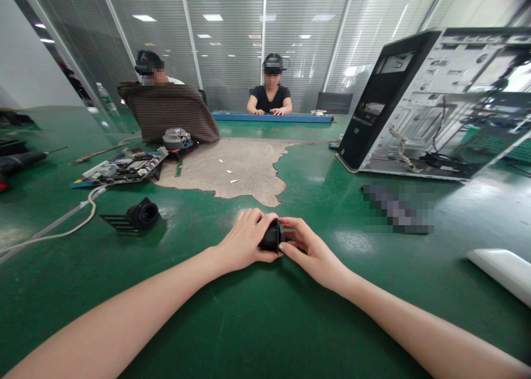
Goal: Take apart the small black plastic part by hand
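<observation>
A small black part [271, 237] is held between both hands, just above the green table [232, 329]. My left hand [247, 239] wraps round it from the left, fingers over the top and thumb below. From the right, my right hand [309, 249] grips the part's flat rim with thumb and fingertips. The underside of the part is hidden. Left of my hands lies another black plastic part [143, 214] with a round opening and a slatted plate.
An open computer case [385, 99] stands at the right, with a blurred dark object [396, 210] before it. A white object [504, 268] lies at the right edge. Circuit boards [124, 166] and a cable [89, 216] are on the left. Two people sit across the table.
</observation>
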